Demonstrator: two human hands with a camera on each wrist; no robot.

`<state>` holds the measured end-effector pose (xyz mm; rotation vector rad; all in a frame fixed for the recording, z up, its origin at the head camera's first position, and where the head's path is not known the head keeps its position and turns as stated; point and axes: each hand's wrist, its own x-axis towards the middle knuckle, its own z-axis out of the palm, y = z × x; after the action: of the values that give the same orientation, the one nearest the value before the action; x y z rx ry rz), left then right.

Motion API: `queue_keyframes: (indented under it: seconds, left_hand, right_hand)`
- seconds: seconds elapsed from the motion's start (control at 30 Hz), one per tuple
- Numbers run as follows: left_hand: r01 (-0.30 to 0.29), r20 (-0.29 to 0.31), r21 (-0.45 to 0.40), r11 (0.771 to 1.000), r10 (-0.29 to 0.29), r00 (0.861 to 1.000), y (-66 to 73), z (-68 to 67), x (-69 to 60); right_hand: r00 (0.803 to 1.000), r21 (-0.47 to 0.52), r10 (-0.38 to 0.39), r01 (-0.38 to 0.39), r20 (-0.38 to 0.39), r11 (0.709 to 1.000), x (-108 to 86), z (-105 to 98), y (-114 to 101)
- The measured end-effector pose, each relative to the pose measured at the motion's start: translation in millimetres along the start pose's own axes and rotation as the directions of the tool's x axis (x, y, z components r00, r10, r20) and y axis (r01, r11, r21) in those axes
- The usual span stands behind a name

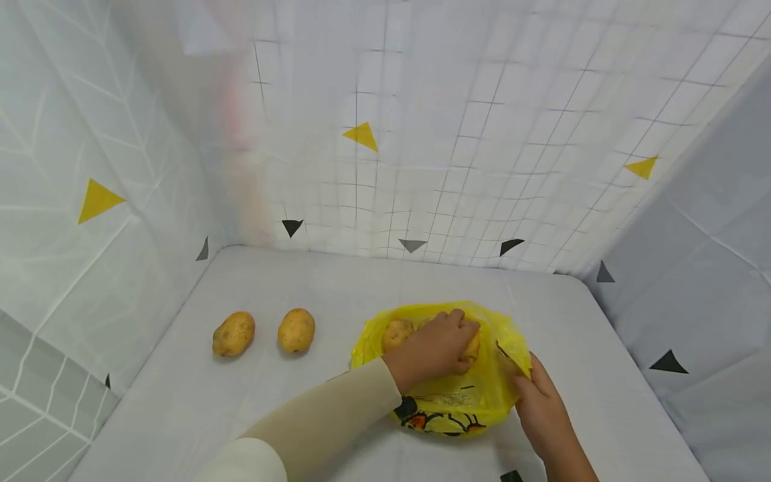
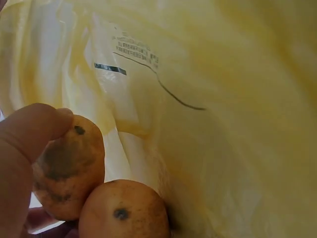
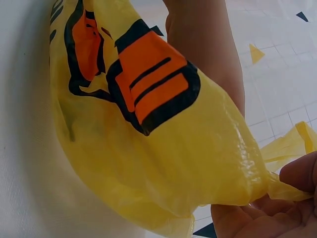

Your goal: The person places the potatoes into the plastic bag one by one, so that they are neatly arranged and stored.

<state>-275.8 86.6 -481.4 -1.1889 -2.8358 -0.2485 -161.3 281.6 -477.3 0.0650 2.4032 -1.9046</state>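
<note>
A yellow plastic bag (image 1: 460,402) lies with its mouth open on the table, seen from outside in the right wrist view (image 3: 198,163). Inside it, the left hand (image 1: 435,349) grips a potato (image 1: 472,347); in the left wrist view the thumb presses on that potato (image 2: 69,168), and a second potato (image 2: 124,213) touches it. Another potato (image 1: 397,333) shows at the bag's left side. At the bag's right edge the right hand (image 1: 545,412) pinches the plastic between thumb and fingers, also seen in the right wrist view (image 3: 267,213).
Two potatoes, one at the far left (image 1: 233,334) and one beside it (image 1: 296,331), lie on the grey-white table (image 1: 168,402) left of the bag. A small dark object (image 1: 511,476) is at the near edge. Patterned sheets (image 1: 421,134) surround the table.
</note>
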Motion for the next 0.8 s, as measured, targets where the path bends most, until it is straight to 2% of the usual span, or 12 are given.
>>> queue_keyframes:
  seconds: [0.17, 0.33, 0.47, 0.8]
  left_hand:
    - [-0.017, -0.011, 0.01, 1.0, 0.017, 1.0, -0.1, 5.3, 7.4]
    - [-0.004, 0.004, 0.011, 1.0, 0.003, 1.0, 1.3, 7.9, 11.2]
    - [0.005, 0.01, -0.014, 1.0, -0.005, 1.0, 2.8, 10.9, 10.0]
    - [-0.002, -0.009, 0.025, 1.0, 0.002, 1.0, 3.6, 18.0, 6.5]
  right_hand:
    - [1.0, 0.005, -0.018, 0.018, 0.01, 1.0, -0.9, 0, 1]
    - [0.999, 0.01, -0.029, 0.029, 0.019, 1.0, -1.7, -1, 2]
    - [0.999, 0.009, -0.039, 0.038, 0.018, 0.999, -2.1, -1, 2]
    - [0.999, 0.003, -0.045, 0.045, 0.009, 0.999, -2.6, 0, 2]
